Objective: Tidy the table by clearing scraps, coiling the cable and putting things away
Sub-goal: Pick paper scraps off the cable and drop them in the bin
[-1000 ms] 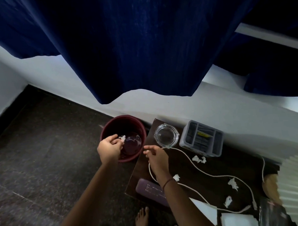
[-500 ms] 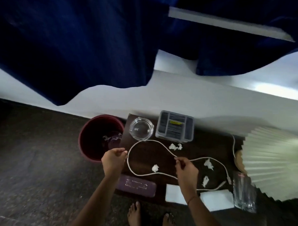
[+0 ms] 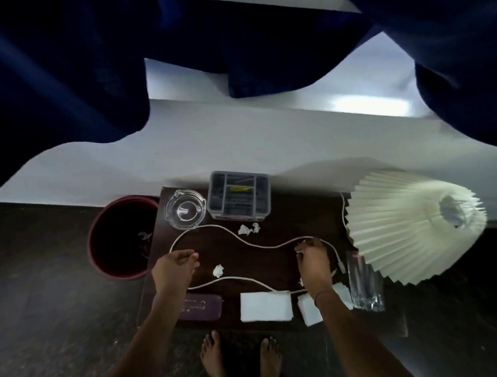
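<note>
A white cable (image 3: 244, 242) snakes across the dark table (image 3: 281, 261). Crumpled paper scraps lie under the organiser (image 3: 249, 229) and mid-table (image 3: 218, 271); another scrap (image 3: 300, 282) peeks out beside my right wrist. My right hand (image 3: 313, 258) is over the table's right part, fingertips pinched on a small white scrap (image 3: 299, 247) right next to the cable. My left hand (image 3: 174, 267) hovers at the table's left edge above the cable's bend, fingers loosely curled, holding nothing. A maroon bin (image 3: 102, 251) stands on the floor to the left with scraps inside.
A glass ashtray (image 3: 184, 209) and a grey compartment organiser (image 3: 239, 196) sit at the back. A pleated lampshade (image 3: 400, 230) overhangs the right end, with a glass tumbler (image 3: 364, 286) beside it. White napkins (image 3: 265, 306) and a purple case (image 3: 201, 307) line the front edge. Curtains hang above.
My left hand left the bin and came back over the table's left edge. My right hand moved right along the cable to the scraps near the tumbler and closed on one.
</note>
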